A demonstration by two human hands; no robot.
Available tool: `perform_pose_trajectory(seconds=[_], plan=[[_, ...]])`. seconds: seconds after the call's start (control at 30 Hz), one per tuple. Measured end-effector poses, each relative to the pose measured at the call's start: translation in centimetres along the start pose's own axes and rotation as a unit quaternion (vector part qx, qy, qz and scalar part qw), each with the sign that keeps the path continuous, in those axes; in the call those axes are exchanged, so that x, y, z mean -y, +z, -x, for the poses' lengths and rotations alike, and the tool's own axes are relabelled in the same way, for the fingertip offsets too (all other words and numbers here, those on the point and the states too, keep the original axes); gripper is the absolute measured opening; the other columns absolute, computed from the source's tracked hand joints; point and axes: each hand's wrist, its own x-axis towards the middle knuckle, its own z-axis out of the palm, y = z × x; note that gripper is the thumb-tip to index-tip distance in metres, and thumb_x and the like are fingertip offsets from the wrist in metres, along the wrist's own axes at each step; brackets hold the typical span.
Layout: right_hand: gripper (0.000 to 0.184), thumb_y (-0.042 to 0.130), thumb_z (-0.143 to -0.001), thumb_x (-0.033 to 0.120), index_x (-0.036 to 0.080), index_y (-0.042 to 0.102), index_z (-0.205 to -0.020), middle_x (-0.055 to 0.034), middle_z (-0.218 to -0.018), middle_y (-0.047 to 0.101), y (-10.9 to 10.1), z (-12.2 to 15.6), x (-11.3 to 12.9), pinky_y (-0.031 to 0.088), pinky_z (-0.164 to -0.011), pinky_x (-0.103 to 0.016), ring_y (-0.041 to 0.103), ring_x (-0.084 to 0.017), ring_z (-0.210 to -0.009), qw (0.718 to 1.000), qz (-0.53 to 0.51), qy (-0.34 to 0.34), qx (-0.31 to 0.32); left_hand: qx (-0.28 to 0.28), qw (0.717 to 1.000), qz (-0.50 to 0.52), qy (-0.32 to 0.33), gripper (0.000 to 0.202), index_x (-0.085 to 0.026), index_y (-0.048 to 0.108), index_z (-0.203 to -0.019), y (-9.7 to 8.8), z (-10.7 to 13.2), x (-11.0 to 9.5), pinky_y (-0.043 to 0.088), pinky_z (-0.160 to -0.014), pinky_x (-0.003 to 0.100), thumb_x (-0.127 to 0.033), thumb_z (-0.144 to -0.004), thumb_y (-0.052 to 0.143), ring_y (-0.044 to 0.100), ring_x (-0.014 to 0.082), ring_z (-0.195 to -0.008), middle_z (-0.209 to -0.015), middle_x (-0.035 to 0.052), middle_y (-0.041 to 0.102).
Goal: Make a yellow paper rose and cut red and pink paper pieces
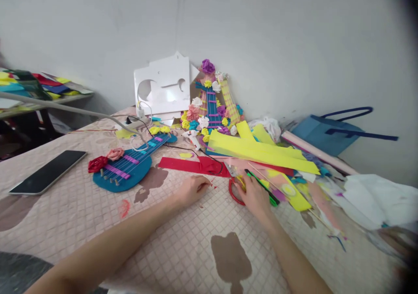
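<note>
My left hand rests low over the quilted cloth, its fingers curled into a pinch. Tiny red scraps lie by its fingertips; anything between them is too small to make out. My right hand has its fingers on the handles of a pair of scissors, with blades directed away from me. A strip of red crepe paper lies just beyond both hands. Beside the right hand is a black and green pen-like tool. Left of my hands sits a blue toy guitar with paper roses.
A glue gun with its cord lies behind the red paper. Yellow paper strips and scraps pile up at right, near a blue bag. Decorated guitars lean on the wall. A tablet is at left.
</note>
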Motion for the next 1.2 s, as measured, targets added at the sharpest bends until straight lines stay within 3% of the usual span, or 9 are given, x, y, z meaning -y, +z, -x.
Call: perform_pose_trajectory(seconds=[0.2,0.43,0.8,1.03,1.2], plan=[[0.027,0.046,-0.089,0.035,0.018,0.059,-0.107,-0.0079,-0.092,0.068,0.0,-0.5,-0.9,0.042,-0.059,-0.028,0.064,-0.022,-0.080,0.997,-0.065,0.003,-0.029,-0.006,1.000,0.011,0.003,0.018,-0.015,0.065,-0.089,0.3,0.1,0.4,0.046,-0.065,0.024,-0.016,-0.084,0.048,0.061,0.0140,-0.071,-0.086,0.0062,0.069],[0.022,0.044,-0.088,0.035,0.020,0.060,-0.085,-0.0051,-0.082,0.068,0.5,-1.5,-3.5,0.043,-0.066,-0.029,0.062,-0.020,-0.076,0.992,-0.117,0.018,-0.045,-0.007,1.000,0.017,0.011,0.019,-0.015,0.066,-0.090,0.3,0.0,0.5,0.048,-0.070,0.025,-0.017,-0.084,0.048,0.062,0.0151,-0.076,-0.087,0.0069,0.069],[0.029,0.046,-0.079,0.045,0.019,0.059,-0.076,-0.0076,-0.069,0.068,1.6,-2.6,-11.6,0.044,-0.057,-0.031,0.062,-0.022,-0.062,0.976,-0.178,0.101,-0.067,-0.011,1.000,0.009,0.013,0.018,-0.015,0.067,-0.087,0.1,0.0,-0.2,0.046,-0.065,0.023,-0.016,-0.083,0.049,0.061,0.0132,-0.068,-0.080,0.0054,0.069],[0.032,0.046,-0.079,0.046,0.018,0.061,-0.082,-0.0082,-0.074,0.070,2.5,-3.2,-12.5,0.048,-0.062,-0.031,0.065,-0.022,-0.067,0.970,-0.213,0.101,-0.056,-0.018,0.999,0.017,0.027,0.020,-0.016,0.065,-0.091,0.4,0.2,0.0,0.047,-0.069,0.024,-0.011,-0.080,0.048,0.062,0.0142,-0.074,-0.084,0.0056,0.068],[0.029,0.047,-0.079,0.043,0.018,0.061,-0.082,-0.0083,-0.076,0.070,2.9,-4.7,-12.6,0.049,-0.065,-0.033,0.066,-0.023,-0.069,0.973,-0.208,0.083,-0.048,-0.040,0.999,0.023,0.019,0.041,-0.014,0.053,-0.115,0.7,0.4,0.2,0.048,-0.064,0.024,-0.005,-0.076,0.047,0.059,0.0109,-0.069,-0.111,0.0108,0.061]])
